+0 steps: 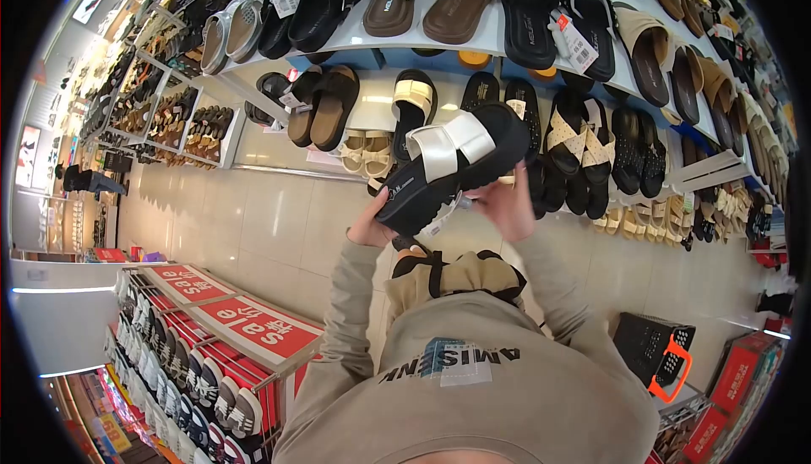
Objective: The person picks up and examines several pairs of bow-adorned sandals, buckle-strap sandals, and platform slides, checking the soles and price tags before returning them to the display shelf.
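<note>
A black thick-soled sandal with a silvery-white strap tilts in front of the shelf. My left hand is closed round its lower left end. Against it, on the upper right, lies a second black sandal with a white strap. My right hand is just below that second sandal, blurred by motion, and what its fingers do is hard to make out. A pale tag hangs under the sandals between my hands.
The upper white shelf holds several sandals, with more pairs on the shelf below. A rack of sneakers with red sale signs stands at the lower left. A black basket with an orange handle is at the right. A person is far left.
</note>
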`<action>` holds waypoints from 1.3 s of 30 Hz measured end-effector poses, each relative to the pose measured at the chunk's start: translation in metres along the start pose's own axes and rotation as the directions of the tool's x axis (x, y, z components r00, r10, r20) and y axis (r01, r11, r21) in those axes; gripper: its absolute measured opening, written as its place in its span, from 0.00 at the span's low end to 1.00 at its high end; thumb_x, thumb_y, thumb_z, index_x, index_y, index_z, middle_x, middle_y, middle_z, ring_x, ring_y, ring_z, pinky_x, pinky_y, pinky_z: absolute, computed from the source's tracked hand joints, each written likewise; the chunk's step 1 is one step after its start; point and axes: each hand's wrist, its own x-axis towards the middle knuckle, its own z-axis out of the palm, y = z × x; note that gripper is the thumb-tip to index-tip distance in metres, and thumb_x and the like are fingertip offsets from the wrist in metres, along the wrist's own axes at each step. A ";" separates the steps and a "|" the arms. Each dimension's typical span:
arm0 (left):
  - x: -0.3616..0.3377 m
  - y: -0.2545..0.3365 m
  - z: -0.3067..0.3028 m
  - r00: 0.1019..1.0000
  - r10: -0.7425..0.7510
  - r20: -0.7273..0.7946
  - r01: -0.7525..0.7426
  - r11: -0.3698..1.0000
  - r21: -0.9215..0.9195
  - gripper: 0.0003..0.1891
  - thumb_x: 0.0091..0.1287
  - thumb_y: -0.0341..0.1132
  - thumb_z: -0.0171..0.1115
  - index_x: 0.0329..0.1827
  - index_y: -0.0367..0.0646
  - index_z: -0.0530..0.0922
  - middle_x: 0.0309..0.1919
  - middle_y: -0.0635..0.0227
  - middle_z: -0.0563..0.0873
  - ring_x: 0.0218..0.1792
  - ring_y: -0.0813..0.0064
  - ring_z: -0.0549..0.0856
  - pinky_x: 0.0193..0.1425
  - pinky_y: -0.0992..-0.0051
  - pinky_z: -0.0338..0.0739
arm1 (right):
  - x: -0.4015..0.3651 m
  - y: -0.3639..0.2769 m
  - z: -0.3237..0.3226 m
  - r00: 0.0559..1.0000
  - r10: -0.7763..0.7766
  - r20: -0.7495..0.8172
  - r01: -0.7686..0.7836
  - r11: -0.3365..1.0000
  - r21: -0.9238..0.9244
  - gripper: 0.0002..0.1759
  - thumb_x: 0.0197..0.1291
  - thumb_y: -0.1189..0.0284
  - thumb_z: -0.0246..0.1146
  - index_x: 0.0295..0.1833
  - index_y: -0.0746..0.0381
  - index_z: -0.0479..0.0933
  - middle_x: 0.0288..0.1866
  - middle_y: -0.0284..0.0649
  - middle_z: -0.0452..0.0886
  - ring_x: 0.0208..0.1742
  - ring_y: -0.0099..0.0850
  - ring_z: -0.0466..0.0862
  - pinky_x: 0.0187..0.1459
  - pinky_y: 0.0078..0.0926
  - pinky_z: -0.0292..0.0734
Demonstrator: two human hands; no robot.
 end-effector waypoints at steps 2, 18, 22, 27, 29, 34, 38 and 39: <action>0.004 -0.013 0.004 0.998 0.068 0.008 -0.067 0.992 -0.106 0.26 0.75 0.46 0.47 0.71 0.43 0.62 0.64 0.57 0.74 0.63 0.65 0.77 0.64 0.62 0.74 | -0.001 0.020 0.009 0.996 0.018 0.087 -0.021 0.999 0.039 0.42 0.63 0.33 0.42 0.57 0.61 0.71 0.51 0.39 0.78 0.57 0.36 0.78 0.63 0.52 0.70; 0.008 -0.068 0.013 0.938 0.199 -0.284 -0.196 0.980 0.038 0.23 0.73 0.42 0.54 0.62 0.31 0.69 0.54 0.53 0.81 0.53 0.61 0.84 0.54 0.61 0.83 | -0.042 0.010 0.022 0.957 -0.279 -0.084 0.228 0.895 -0.383 0.14 0.63 0.74 0.64 0.52 0.66 0.71 0.45 0.39 0.80 0.44 0.25 0.83 0.47 0.24 0.82; 0.004 -0.075 0.019 0.936 0.218 -0.275 -0.216 0.976 0.041 0.23 0.74 0.42 0.53 0.62 0.32 0.69 0.54 0.54 0.81 0.53 0.62 0.84 0.54 0.62 0.83 | -0.049 0.005 0.023 0.914 -0.403 -0.052 0.295 0.746 -0.597 0.15 0.63 0.75 0.64 0.53 0.66 0.73 0.46 0.37 0.80 0.46 0.23 0.82 0.46 0.21 0.80; 0.004 -0.084 0.008 0.941 0.206 -0.269 -0.179 0.976 0.123 0.25 0.75 0.47 0.49 0.65 0.38 0.69 0.58 0.60 0.80 0.57 0.67 0.82 0.59 0.66 0.78 | -0.053 -0.004 0.032 0.912 -0.408 -0.040 0.294 0.718 -0.631 0.15 0.62 0.74 0.64 0.53 0.64 0.74 0.48 0.35 0.81 0.49 0.22 0.81 0.47 0.20 0.78; 0.003 -0.085 0.010 0.935 0.215 -0.281 -0.186 0.974 0.126 0.25 0.75 0.47 0.50 0.65 0.38 0.69 0.57 0.60 0.80 0.56 0.67 0.82 0.59 0.66 0.79 | -0.054 -0.006 0.034 0.914 -0.404 -0.032 0.285 0.698 -0.657 0.15 0.63 0.74 0.64 0.54 0.64 0.75 0.48 0.35 0.81 0.50 0.21 0.80 0.47 0.19 0.77; 0.001 -0.087 0.003 0.927 0.192 -0.322 -0.204 0.979 -0.002 0.22 0.71 0.41 0.58 0.62 0.36 0.70 0.53 0.61 0.82 0.51 0.68 0.84 0.52 0.68 0.83 | -0.052 -0.005 0.040 0.921 -0.388 -0.028 0.260 0.668 -0.697 0.14 0.62 0.73 0.64 0.53 0.63 0.75 0.49 0.35 0.82 0.52 0.22 0.80 0.48 0.20 0.75; 0.002 -0.089 -0.010 0.924 0.228 -0.308 -0.212 0.974 0.083 0.24 0.74 0.46 0.50 0.64 0.37 0.69 0.56 0.60 0.81 0.54 0.67 0.83 0.56 0.65 0.79 | -0.049 -0.005 0.045 0.926 -0.376 -0.017 0.255 0.660 -0.707 0.15 0.62 0.73 0.64 0.53 0.63 0.75 0.49 0.35 0.82 0.53 0.23 0.80 0.49 0.21 0.75; 0.002 -0.087 -0.010 0.923 0.230 -0.308 -0.213 0.973 0.089 0.24 0.74 0.47 0.50 0.64 0.37 0.69 0.56 0.59 0.81 0.54 0.67 0.83 0.56 0.65 0.79 | -0.048 -0.005 0.047 0.926 -0.378 -0.010 0.259 0.653 -0.712 0.15 0.62 0.73 0.64 0.53 0.63 0.75 0.50 0.35 0.81 0.53 0.23 0.80 0.49 0.21 0.75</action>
